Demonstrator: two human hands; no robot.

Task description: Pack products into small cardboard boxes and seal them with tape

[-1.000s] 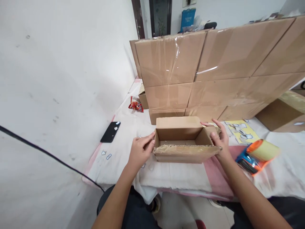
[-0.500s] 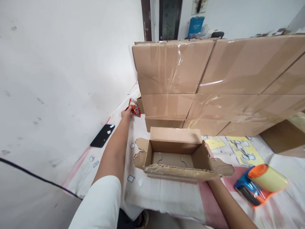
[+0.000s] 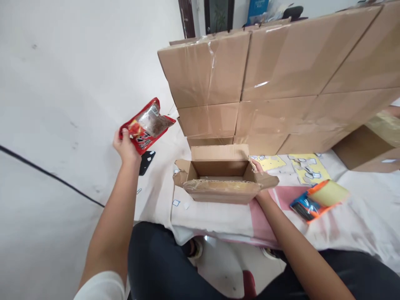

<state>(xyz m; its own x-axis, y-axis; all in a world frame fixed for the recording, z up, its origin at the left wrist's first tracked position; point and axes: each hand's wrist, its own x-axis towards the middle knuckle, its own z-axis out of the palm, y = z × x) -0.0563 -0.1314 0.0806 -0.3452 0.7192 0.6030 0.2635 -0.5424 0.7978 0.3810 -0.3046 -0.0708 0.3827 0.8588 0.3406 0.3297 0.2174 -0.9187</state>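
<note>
Raised beside the wall, my left hand (image 3: 126, 148) is closed on the lower left corner of a red food packet (image 3: 153, 123) with a clear window and brown contents. An open cardboard box (image 3: 221, 193) with torn flaps stands on the cloth-covered table in front of me. Its bottom is mostly hidden by the near wall. My right hand (image 3: 262, 192) grips the right end of this box, partly covered by a flap, with some fingers showing behind it.
Taped cardboard boxes (image 3: 206, 83) form a wall behind the open box. A black phone (image 3: 146, 162) lies at the left. To the right are a tape dispenser with a roll (image 3: 318, 200) and another open carton (image 3: 365, 148). A black cable (image 3: 50, 175) crosses the wall.
My left hand has lifted the red packet from beside the stacked boxes and brought it left and closer. My right hand stays at the open box. The view has shifted.
</note>
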